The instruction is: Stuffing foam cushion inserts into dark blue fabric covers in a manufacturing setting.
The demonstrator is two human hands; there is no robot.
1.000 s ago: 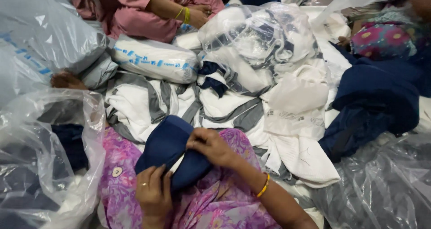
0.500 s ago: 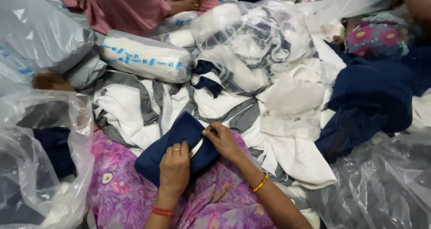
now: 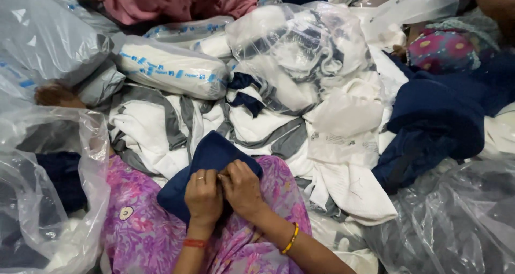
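Head view: crumpled navy cloth [image 3: 214,156], possibly pinched.

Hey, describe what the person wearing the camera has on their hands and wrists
Both forearms are bare, with no sleeves in view. The left hand has a thin ring on one finger and a red thread band at the wrist. The right hand has a yellow-orange bangle on its wrist. No gloves.

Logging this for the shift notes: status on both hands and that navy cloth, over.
Left hand and right hand both pinching the navy cloth on the lap. White garments heaped just beyond.
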